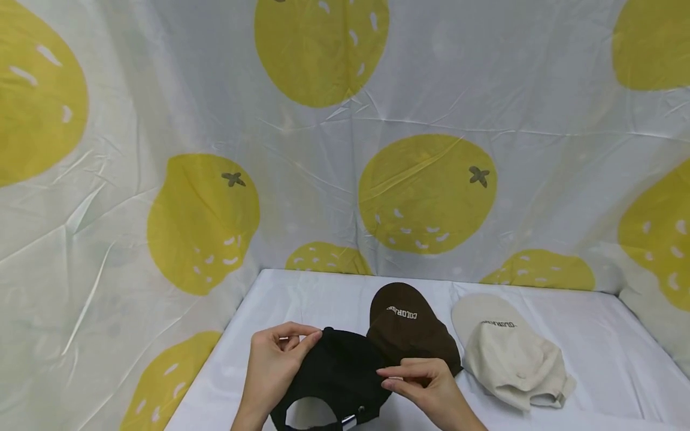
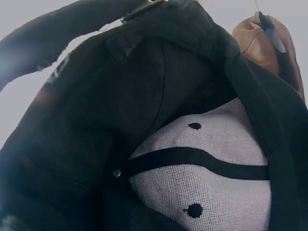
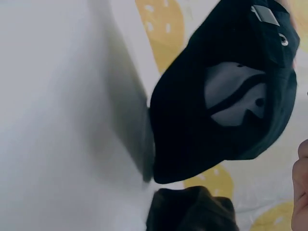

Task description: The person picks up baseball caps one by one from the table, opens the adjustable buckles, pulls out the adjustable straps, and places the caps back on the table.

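A black cap (image 1: 339,371) tilts up over the front of the white table, its rear opening and metal strap buckle (image 1: 349,422) turned toward me. My left hand (image 1: 277,362) pinches the crown beside the top button between thumb and fingers. At the cap's right side is my right hand (image 1: 426,386), thumb and index fingertip apart, overlapping the black fabric in the head view. The right wrist view shows that hand's fingers (image 3: 301,187) at the frame edge, away from the cap. White mesh lining (image 2: 231,197) with black dots shows through the opening in the left wrist view.
A brown cap (image 1: 409,323) with white lettering lies just behind the black one, brim to the back. Right of it is a cream cap (image 1: 514,353), also brim to the back. A lemon-print curtain (image 1: 312,197) hangs along the table's (image 1: 593,335) back and sides.
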A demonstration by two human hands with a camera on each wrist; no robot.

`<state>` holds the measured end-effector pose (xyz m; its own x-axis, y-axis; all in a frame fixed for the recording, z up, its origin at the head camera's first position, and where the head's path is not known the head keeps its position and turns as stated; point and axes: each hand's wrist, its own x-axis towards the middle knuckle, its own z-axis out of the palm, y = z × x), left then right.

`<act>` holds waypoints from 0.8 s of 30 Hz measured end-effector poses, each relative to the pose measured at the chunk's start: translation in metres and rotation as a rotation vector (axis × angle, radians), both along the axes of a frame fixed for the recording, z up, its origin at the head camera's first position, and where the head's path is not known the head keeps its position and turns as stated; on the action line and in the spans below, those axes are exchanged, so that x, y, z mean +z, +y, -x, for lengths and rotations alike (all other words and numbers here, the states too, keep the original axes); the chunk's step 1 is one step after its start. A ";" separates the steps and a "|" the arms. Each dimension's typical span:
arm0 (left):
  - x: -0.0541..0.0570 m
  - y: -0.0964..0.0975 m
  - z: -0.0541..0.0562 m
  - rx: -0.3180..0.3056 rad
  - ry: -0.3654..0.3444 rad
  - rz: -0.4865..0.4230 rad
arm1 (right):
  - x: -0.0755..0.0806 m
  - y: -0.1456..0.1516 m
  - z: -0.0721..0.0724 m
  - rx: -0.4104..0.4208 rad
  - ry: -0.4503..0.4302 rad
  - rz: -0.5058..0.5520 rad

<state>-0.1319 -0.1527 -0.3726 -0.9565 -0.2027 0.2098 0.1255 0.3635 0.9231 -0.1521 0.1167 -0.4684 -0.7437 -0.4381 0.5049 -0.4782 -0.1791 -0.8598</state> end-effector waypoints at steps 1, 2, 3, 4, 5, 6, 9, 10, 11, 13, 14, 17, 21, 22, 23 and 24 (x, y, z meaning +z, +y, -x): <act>0.000 0.000 0.000 0.001 -0.002 -0.001 | -0.003 0.000 -0.001 0.018 -0.015 0.004; 0.000 0.000 0.001 0.002 -0.004 -0.005 | -0.005 0.000 -0.002 0.035 -0.012 0.010; 0.000 0.000 0.001 0.003 -0.001 -0.003 | -0.008 0.000 -0.002 0.057 0.007 0.021; 0.000 -0.001 0.002 0.006 -0.002 -0.007 | -0.011 0.000 -0.002 0.082 0.026 0.035; 0.000 -0.001 0.003 0.008 -0.001 -0.009 | -0.014 -0.001 -0.002 0.106 0.050 0.051; 0.000 -0.001 0.003 0.011 -0.002 -0.013 | -0.016 -0.001 -0.003 0.117 0.061 0.058; 0.000 -0.001 0.005 0.025 -0.008 -0.020 | -0.020 -0.004 -0.002 0.150 0.115 0.088; 0.000 -0.001 0.006 0.030 -0.014 -0.025 | -0.021 -0.005 -0.002 0.160 0.124 0.098; -0.001 -0.001 0.006 0.035 -0.017 -0.027 | -0.022 -0.005 -0.002 0.163 0.141 0.103; -0.001 -0.002 0.007 0.042 -0.017 -0.031 | -0.023 -0.006 -0.001 0.162 0.168 0.107; -0.002 -0.002 0.007 0.043 -0.014 -0.029 | -0.023 -0.006 -0.001 0.161 0.172 0.107; -0.002 -0.002 0.008 0.049 -0.003 -0.029 | -0.024 -0.006 -0.001 0.154 0.144 0.106; -0.003 -0.003 0.010 0.049 0.012 -0.041 | -0.025 -0.006 0.000 0.155 0.102 0.103; -0.003 -0.003 0.010 0.049 0.012 -0.047 | -0.025 -0.006 0.000 0.158 0.092 0.104; -0.003 -0.003 0.010 0.049 0.011 -0.051 | -0.025 -0.006 0.000 0.163 0.089 0.107; -0.003 -0.004 0.010 0.052 0.008 -0.055 | -0.025 -0.006 0.000 0.166 0.088 0.107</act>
